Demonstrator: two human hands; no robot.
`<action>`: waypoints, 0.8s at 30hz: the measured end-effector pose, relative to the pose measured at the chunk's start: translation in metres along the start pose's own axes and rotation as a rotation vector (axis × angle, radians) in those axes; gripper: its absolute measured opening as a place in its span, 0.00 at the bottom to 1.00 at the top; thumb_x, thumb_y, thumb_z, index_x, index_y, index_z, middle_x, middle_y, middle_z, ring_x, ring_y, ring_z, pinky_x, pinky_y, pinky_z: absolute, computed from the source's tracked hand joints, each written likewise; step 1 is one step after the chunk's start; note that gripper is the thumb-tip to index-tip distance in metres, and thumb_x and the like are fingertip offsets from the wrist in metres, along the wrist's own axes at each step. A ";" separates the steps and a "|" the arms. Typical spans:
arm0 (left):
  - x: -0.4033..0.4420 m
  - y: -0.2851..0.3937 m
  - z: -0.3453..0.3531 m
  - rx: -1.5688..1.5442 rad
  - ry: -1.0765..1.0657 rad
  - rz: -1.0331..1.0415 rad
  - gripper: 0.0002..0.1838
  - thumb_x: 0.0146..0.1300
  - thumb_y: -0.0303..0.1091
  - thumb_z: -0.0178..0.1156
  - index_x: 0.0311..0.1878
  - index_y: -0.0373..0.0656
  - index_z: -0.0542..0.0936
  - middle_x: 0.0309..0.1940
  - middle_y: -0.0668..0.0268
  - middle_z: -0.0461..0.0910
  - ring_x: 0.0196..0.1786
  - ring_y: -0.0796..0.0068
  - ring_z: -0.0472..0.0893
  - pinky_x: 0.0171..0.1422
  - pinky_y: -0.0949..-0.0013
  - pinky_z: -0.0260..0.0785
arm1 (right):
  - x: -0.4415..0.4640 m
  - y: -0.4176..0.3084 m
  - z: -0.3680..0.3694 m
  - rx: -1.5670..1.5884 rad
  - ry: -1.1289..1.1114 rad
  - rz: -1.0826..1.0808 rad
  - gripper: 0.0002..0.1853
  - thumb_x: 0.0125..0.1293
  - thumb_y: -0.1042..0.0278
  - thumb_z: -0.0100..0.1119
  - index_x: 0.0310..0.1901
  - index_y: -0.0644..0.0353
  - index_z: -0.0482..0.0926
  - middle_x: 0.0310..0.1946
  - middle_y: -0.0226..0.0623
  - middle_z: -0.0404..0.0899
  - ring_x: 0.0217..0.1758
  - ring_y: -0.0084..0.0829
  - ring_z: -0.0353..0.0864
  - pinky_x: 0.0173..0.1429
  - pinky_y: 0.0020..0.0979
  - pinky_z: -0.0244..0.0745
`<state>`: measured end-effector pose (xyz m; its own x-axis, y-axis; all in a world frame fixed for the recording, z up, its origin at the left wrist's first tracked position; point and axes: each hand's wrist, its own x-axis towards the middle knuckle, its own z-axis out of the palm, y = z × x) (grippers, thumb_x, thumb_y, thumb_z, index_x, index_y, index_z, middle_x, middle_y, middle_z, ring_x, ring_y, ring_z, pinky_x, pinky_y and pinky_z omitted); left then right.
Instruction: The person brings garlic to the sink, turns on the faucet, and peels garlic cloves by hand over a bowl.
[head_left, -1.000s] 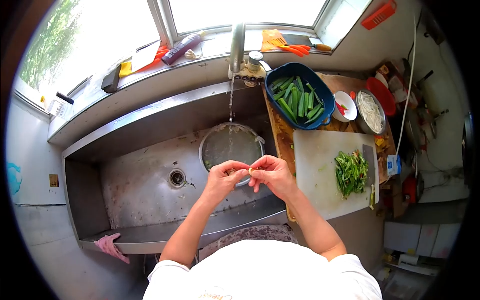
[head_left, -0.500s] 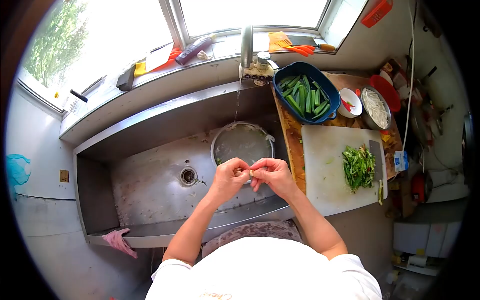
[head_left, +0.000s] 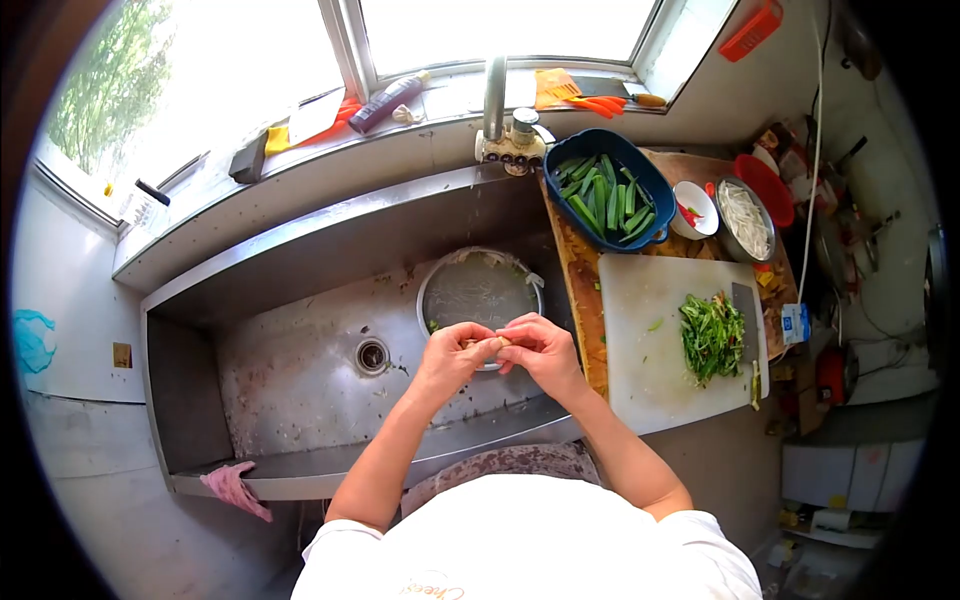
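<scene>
Left hand point(head_left: 452, 362) and right hand point(head_left: 542, 360) pinch a small pale piece point(head_left: 504, 341). Tap point(head_left: 495, 100), 12 o'clock: stream now drips; basin point(head_left: 421, 303) likely barely filling.

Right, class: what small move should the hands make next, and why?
Probably a gentle twist of the small pale piece: the left hand and right hand appear to pinch it from either side, seemingly well placed to turn it.
</scene>
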<state>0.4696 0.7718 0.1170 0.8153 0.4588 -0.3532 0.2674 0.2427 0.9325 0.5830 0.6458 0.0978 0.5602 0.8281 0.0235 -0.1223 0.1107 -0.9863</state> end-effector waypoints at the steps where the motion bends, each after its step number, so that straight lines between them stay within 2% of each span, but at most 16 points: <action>1: 0.000 0.001 0.000 0.001 -0.020 -0.014 0.09 0.60 0.34 0.63 0.36 0.37 0.80 0.23 0.72 0.76 0.22 0.88 0.69 0.21 0.81 0.58 | 0.001 0.000 0.000 -0.097 -0.005 -0.061 0.06 0.56 0.84 0.61 0.37 0.71 0.80 0.38 0.37 0.75 0.29 0.28 0.82 0.33 0.24 0.80; 3: 0.005 -0.003 -0.004 -0.082 -0.063 -0.061 0.08 0.60 0.32 0.63 0.36 0.37 0.80 0.23 0.71 0.76 0.23 0.87 0.69 0.21 0.80 0.59 | 0.003 0.000 -0.001 -0.289 -0.012 -0.185 0.07 0.55 0.84 0.61 0.37 0.70 0.80 0.36 0.37 0.76 0.28 0.27 0.82 0.32 0.23 0.79; 7: 0.007 0.000 -0.004 -0.146 -0.076 -0.087 0.05 0.59 0.29 0.62 0.34 0.37 0.79 0.21 0.72 0.74 0.22 0.87 0.69 0.22 0.80 0.59 | 0.006 -0.004 -0.003 -0.442 -0.046 -0.268 0.09 0.52 0.84 0.62 0.37 0.68 0.80 0.34 0.37 0.77 0.28 0.28 0.82 0.31 0.24 0.79; 12: 0.007 0.002 0.000 -0.043 -0.010 -0.104 0.03 0.57 0.27 0.59 0.29 0.39 0.76 0.19 0.73 0.72 0.19 0.87 0.67 0.20 0.80 0.56 | 0.007 -0.005 -0.003 -0.621 -0.058 -0.394 0.10 0.50 0.83 0.63 0.36 0.66 0.80 0.32 0.39 0.77 0.30 0.30 0.82 0.32 0.26 0.79; 15: 0.007 0.004 0.006 -0.002 0.049 -0.098 0.03 0.56 0.26 0.58 0.28 0.40 0.74 0.18 0.74 0.71 0.18 0.87 0.66 0.19 0.79 0.55 | 0.004 -0.005 0.001 -0.545 -0.045 -0.310 0.08 0.51 0.83 0.63 0.35 0.67 0.80 0.32 0.37 0.78 0.31 0.30 0.83 0.34 0.27 0.80; 18: 0.007 0.005 0.007 -0.097 0.045 -0.102 0.02 0.55 0.25 0.57 0.28 0.41 0.74 0.18 0.74 0.70 0.18 0.87 0.66 0.19 0.79 0.55 | 0.001 -0.004 0.003 -0.001 -0.009 0.061 0.07 0.56 0.83 0.61 0.37 0.69 0.79 0.33 0.39 0.80 0.34 0.31 0.84 0.36 0.29 0.82; 21: 0.007 0.001 0.003 -0.190 0.054 -0.127 0.02 0.55 0.24 0.57 0.29 0.41 0.75 0.18 0.73 0.71 0.18 0.86 0.66 0.19 0.79 0.56 | 0.002 -0.008 -0.003 0.296 0.035 0.216 0.07 0.61 0.80 0.58 0.40 0.71 0.78 0.36 0.44 0.80 0.36 0.34 0.84 0.38 0.32 0.83; 24: 0.011 -0.002 -0.008 -0.234 0.124 -0.145 0.03 0.56 0.26 0.59 0.29 0.40 0.75 0.18 0.73 0.71 0.19 0.86 0.67 0.20 0.78 0.56 | 0.006 -0.012 -0.014 0.540 0.073 0.259 0.08 0.64 0.78 0.55 0.43 0.71 0.77 0.38 0.49 0.80 0.36 0.35 0.84 0.39 0.33 0.83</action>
<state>0.4736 0.7835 0.1106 0.7043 0.5025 -0.5014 0.2390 0.4973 0.8340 0.5996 0.6416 0.1072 0.5091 0.8275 -0.2369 -0.6506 0.1898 -0.7353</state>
